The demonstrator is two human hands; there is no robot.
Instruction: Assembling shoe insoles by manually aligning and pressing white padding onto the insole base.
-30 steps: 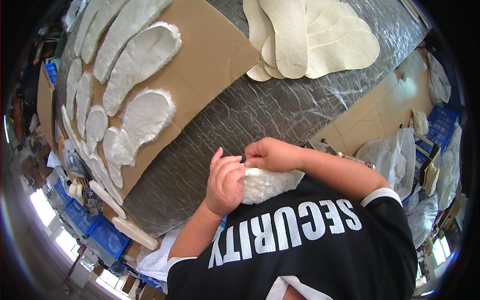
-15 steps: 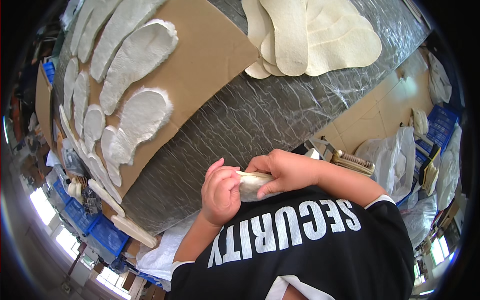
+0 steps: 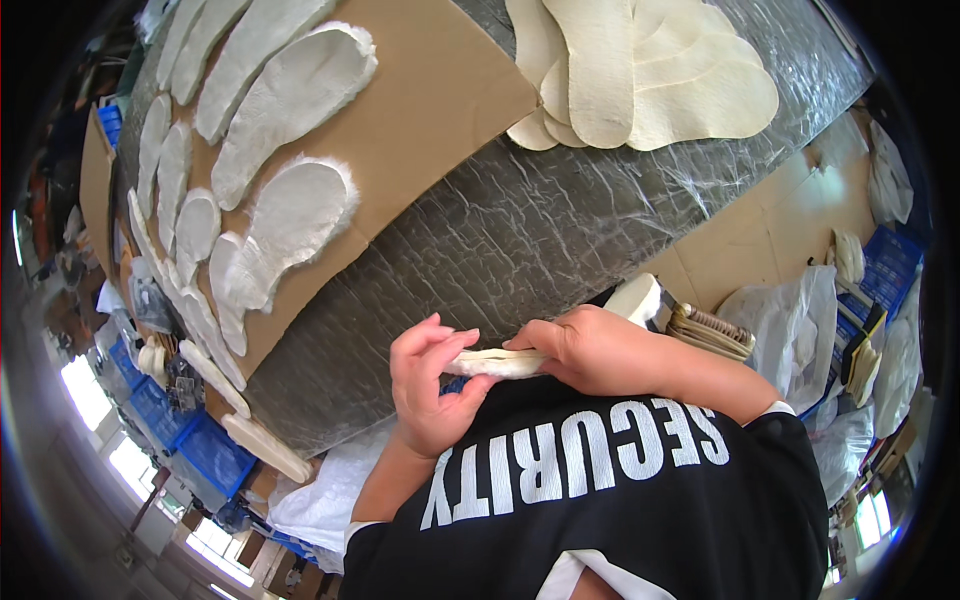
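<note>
A cream fleece insole point(image 3: 497, 364) is held edge-on between my hands, close to my chest. Its layered edge faces up and white fluff shows along its lower side. My left hand point(image 3: 428, 378) grips the left end, thumb below and fingers above. The fingers of my right hand point(image 3: 585, 350) are closed round the middle, covering part of it. Past my right wrist a pale rounded end point(image 3: 634, 299) sticks out, seemingly of the same insole. On the table, a cardboard sheet point(image 3: 430, 110) carries several fluffy white insoles point(image 3: 300, 210).
Flat cream insoles point(image 3: 690, 90) lie fanned in a pile on the plastic-covered table point(image 3: 500, 230). To my right are a bundle of insoles point(image 3: 708, 332), plastic bags point(image 3: 775, 310) and a blue crate point(image 3: 888, 270). Blue crates point(image 3: 213, 458) also stand at the left.
The insole has tilted so its edge shows more, and more of its end appears past my right wrist. My left fingers have spread somewhat. The whole view has shifted slightly.
</note>
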